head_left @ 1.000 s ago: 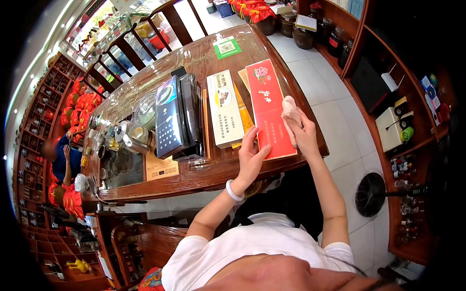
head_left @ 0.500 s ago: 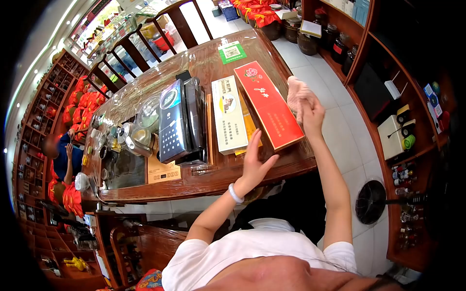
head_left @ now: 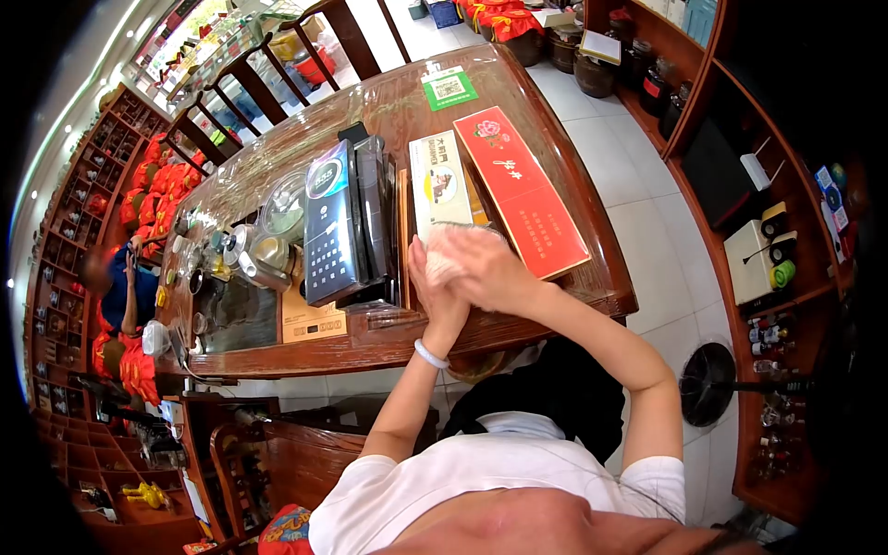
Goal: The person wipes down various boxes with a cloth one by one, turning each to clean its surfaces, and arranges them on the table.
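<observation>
Cloth [head_left: 438,263], pale pink and crumpled, is bunched over the near end of the cream box [head_left: 437,166], a little in from the near edge of the table [head_left: 393,340]; the right hand [head_left: 495,271] bends over it from above, fingers curled down on it and slightly blurred, so the cloth seems pinched against the palm; that bunching probably keeps it in one firm pad. The left hand [head_left: 438,301] comes up from the near edge, its palm turned toward the cloth and close against it; whether its hidden fingers grip the cloth, the box or only brace them cannot be told, but the stance looks like a steadying one.

The cream box lies lengthwise, its far end toward the far edge, apparently so that its whole face stays within reach; a yellow piece [head_left: 478,209] shows between it and the red box [head_left: 523,199], which slants beside the right edge with its near end toward the near right corner; both lie printed face up, likely for reading. Left of the cream box the dark blue box [head_left: 330,231] leans on a black case; farther left stands a metal teapot [head_left: 265,271], among tea things, presumably grouped for serving; near the far edge a green code card [head_left: 450,89] lies flat, perhaps placed for visitors; beyond the left edge is a person in blue [head_left: 117,294].
</observation>
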Tool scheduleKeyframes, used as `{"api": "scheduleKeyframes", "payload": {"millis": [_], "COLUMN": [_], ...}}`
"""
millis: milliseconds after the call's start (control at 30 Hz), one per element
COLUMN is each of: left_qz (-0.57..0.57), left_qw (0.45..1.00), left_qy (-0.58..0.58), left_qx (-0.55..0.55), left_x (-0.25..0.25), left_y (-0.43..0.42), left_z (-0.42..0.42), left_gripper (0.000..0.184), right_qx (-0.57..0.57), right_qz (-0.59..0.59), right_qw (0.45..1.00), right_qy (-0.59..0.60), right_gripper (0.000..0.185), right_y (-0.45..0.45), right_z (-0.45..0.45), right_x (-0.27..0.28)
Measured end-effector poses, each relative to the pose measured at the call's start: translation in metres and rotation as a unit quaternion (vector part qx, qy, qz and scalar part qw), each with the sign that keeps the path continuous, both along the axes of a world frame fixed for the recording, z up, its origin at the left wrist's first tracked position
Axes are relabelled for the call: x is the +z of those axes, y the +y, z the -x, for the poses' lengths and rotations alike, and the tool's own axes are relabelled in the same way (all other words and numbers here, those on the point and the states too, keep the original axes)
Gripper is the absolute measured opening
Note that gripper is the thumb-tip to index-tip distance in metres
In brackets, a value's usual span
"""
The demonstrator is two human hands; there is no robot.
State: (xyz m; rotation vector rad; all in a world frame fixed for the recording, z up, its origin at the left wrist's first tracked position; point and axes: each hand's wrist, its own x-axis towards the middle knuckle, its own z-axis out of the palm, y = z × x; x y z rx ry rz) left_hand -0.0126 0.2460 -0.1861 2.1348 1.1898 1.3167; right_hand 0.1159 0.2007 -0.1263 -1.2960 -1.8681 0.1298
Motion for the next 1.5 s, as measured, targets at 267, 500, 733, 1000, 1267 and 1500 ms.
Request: {"api": "scheduleKeyframes", "payload": {"millis": [267,500,733,1000,1267,1500], "left_qz": [-0.025,-0.013,-0.023,-0.032,0.141,0.414], "left_qw": [1.000,1.000,0.998,0.999,0.959,0.732], "left_qy": [-0.012,0.007,0.056,0.010,-0.239,-0.529], "left_qx": [0.005,0.005,0.007,-0.001,-0.055,-0.109], "left_x": [0.004,0.022,0.024,0.019,0.008,0.036], "left_y": [-0.004,-0.031,-0.036,-0.033,-0.030,-0.051], "left_z": [0.007,0.015,0.015,0.016,0.033,0.048], "left_gripper": [0.091,0.093,0.084,0.076,0.050,0.043], "right_qx": [0.003,-0.096,-0.161,-0.034,0.022,0.076], "right_qz": [0.051,0.219,0.238,0.051,-0.003,-0.035], "right_qw": [0.986,0.943,0.938,0.977,1.000,0.994], "right_qy": [-0.156,-0.232,-0.195,-0.202,0.003,0.068], "right_gripper": [0.053,0.070,0.084,0.054,0.045,0.053], "right_y": [0.022,0.118,0.172,0.077,-0.025,-0.026], "right_z": [0.014,0.000,-0.008,0.020,0.023,0.055], "right_x": [-0.010,0.000,-0.008,-0.028,0.003,0.002]}}
